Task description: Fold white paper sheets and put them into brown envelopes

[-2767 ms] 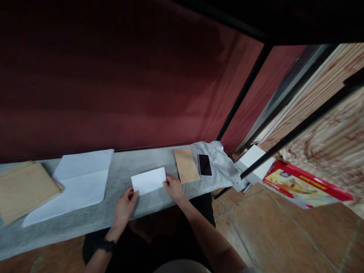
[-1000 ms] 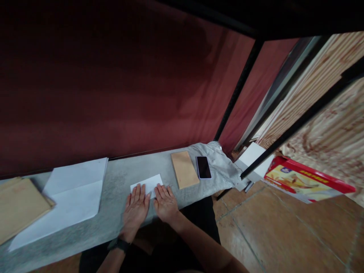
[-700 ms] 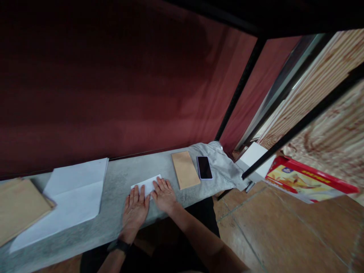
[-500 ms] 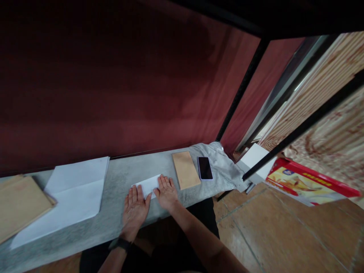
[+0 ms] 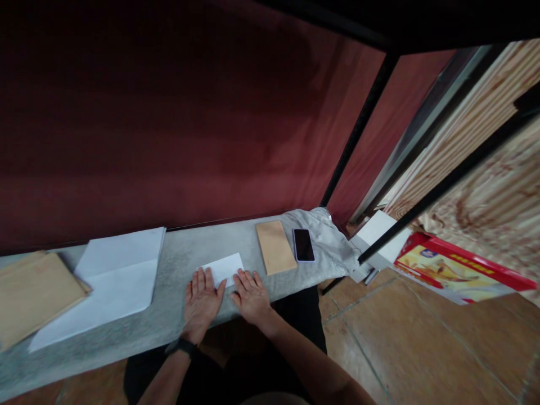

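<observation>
A small folded white sheet of paper [image 5: 228, 266] lies on the grey cloth of the narrow table. My left hand [image 5: 202, 299] rests flat over its left end, fingers stretched out. On the lower right edge of the paper lies my right hand [image 5: 252, 295], palm down with fingers a little spread. Both palms cover the near part of the sheet. A brown envelope [image 5: 276, 247] lies just beyond my right hand, and a phone [image 5: 304, 246] with a dark screen is to its right.
On the left, large white sheets [image 5: 122, 278] lie partly under a stack of brown envelopes [image 5: 40, 295]. A red and yellow box [image 5: 459, 269] and a white box [image 5: 382, 233] stand right of the table. Black frame posts [image 5: 358, 129] rise at the table's right end.
My right hand has slid slightly toward me and right, baring more of the folded paper. My left hand stays flat on it. The view has shifted slightly.
</observation>
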Demonstrator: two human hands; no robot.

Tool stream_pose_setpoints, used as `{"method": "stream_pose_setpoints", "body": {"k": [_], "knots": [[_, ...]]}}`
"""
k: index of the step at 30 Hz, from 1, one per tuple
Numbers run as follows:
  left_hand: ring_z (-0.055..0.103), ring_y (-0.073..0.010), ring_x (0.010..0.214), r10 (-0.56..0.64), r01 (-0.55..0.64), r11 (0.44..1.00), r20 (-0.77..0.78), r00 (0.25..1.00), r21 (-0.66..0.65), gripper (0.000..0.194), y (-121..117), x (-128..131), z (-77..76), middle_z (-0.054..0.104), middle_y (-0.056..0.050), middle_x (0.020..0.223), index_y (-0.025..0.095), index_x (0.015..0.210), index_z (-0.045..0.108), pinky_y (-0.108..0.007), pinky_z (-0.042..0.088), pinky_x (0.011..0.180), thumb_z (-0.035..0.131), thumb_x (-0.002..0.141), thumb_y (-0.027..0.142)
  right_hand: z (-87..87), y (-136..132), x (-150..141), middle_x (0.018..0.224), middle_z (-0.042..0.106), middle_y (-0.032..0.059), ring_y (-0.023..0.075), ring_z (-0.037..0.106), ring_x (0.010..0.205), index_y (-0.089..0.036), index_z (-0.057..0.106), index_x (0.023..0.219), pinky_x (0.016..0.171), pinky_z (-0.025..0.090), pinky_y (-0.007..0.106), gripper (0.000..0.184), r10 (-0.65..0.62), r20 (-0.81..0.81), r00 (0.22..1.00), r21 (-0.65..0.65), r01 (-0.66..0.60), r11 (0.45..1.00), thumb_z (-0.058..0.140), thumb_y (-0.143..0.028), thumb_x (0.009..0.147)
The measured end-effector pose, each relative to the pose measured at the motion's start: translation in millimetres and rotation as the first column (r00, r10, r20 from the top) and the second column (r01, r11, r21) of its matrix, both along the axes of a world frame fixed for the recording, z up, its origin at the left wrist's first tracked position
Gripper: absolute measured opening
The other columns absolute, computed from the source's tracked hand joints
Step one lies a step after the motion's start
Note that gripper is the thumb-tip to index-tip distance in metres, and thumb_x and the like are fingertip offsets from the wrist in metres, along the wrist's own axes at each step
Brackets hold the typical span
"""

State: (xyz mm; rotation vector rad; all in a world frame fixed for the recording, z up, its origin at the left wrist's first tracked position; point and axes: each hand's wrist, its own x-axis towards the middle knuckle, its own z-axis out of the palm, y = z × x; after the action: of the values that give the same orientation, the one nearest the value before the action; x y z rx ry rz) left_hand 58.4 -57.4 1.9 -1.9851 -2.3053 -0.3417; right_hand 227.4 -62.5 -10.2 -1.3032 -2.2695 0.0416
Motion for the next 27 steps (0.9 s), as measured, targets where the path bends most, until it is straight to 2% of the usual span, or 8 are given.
{"method": "stream_pose_setpoints", "body": {"k": [4,6,8,11,14,17,20,27], "knots": [[0.024,-0.0362,0.152,0.002,-0.002,1.0,0.028,1.0,0.001,0.075,0,-1,0.8,0.03,-0.028,0.16,-0.002,0.151,0.034,-0.056,0.018,0.121,0.031,0.097,0.049,-0.5,-3,1,0.154,0.047,0.0117,0.0233,0.043,0.143,-0.017,0.048,0.148,0.121,0.029,0.047,0.052,-0.017,-0.009,1.0,0.027,0.018,0.999,0.047,-0.044,0.103],[0.024,-0.0346,0.152,-0.044,0.044,0.999,0.062,0.997,-0.003,0.07,4,2,1.3,0.034,-0.025,0.16,0.001,0.151,0.037,-0.058,0.018,0.122,0.029,0.098,0.045,0.4,-2,0,0.153,0.048,0.0118,0.0229,0.042,0.143,-0.017,0.048,0.148,0.121,0.03,0.047,0.052,-0.02,-0.004,1.0,0.031,0.02,0.999,0.047,-0.043,0.103],[0.026,-0.0304,0.152,-0.166,0.167,0.986,0.112,0.98,-0.001,0.065,10,11,1.3,0.038,-0.021,0.159,0.005,0.151,0.039,-0.055,0.02,0.122,0.026,0.099,0.041,0.5,-2,-1,0.152,0.049,0.013,0.0236,0.043,0.143,-0.015,0.048,0.148,0.121,0.03,0.048,0.052,-0.024,0.003,1.0,0.03,0.024,0.999,0.048,-0.042,0.103],[0.03,-0.0233,0.151,-0.371,0.381,0.924,0.193,0.908,-0.014,0.06,23,32,0.6,0.042,-0.015,0.158,0.009,0.151,0.041,-0.045,0.026,0.123,0.024,0.1,0.037,-0.9,-1,-1,0.148,0.054,0.014,0.0256,0.046,0.14,-0.014,0.048,0.148,0.122,0.029,0.049,0.053,-0.008,0.028,1.0,0.021,0.007,1.0,0.051,-0.037,0.101],[0.032,-0.0205,0.15,-0.433,0.457,0.887,0.231,0.872,-0.062,0.059,35,45,0.6,0.043,-0.012,0.158,0.013,0.152,0.042,-0.043,0.026,0.123,0.024,0.101,0.038,-1.5,-1,-1,0.144,0.058,0.0118,0.0256,0.048,0.139,-0.016,0.046,0.149,0.123,0.026,0.048,0.052,0.003,0.047,0.999,0.003,-0.003,1.0,0.052,-0.032,0.1],[0.03,-0.0201,0.151,-0.424,0.453,0.886,0.217,0.879,-0.103,0.061,41,39,1.0,0.04,-0.012,0.16,0.012,0.153,0.038,-0.042,0.025,0.123,0.021,0.101,0.037,-0.2,0,-2,0.144,0.058,0.0131,0.0257,0.048,0.139,-0.015,0.045,0.15,0.123,0.028,0.048,0.053,-0.008,0.03,1.0,-0.005,0.008,1.0,0.05,-0.036,0.101],[0.028,-0.0217,0.152,-0.397,0.414,0.905,0.155,0.905,-0.1,0.061,41,19,0.2,0.039,-0.011,0.16,0.011,0.153,0.039,-0.044,0.023,0.124,0.022,0.1,0.037,1.3,-1,-2,0.148,0.054,0.0133,0.0252,0.046,0.14,-0.015,0.046,0.15,0.121,0.03,0.048,0.054,-0.022,0.001,1.0,0.0,0.022,1.0,0.046,-0.042,0.103],[0.028,-0.0293,0.152,-0.227,0.228,0.973,0.013,0.974,-0.03,0.066,17,-18,-5.1,0.035,-0.015,0.162,0.01,0.153,0.039,-0.049,0.019,0.124,0.025,0.099,0.046,4.1,-1,-1,0.154,0.047,0.0113,0.0237,0.042,0.143,-0.016,0.047,0.148,0.121,0.03,0.047,0.054,-0.029,0.01,1.0,-0.007,0.029,1.0,0.046,-0.045,0.103]]}}
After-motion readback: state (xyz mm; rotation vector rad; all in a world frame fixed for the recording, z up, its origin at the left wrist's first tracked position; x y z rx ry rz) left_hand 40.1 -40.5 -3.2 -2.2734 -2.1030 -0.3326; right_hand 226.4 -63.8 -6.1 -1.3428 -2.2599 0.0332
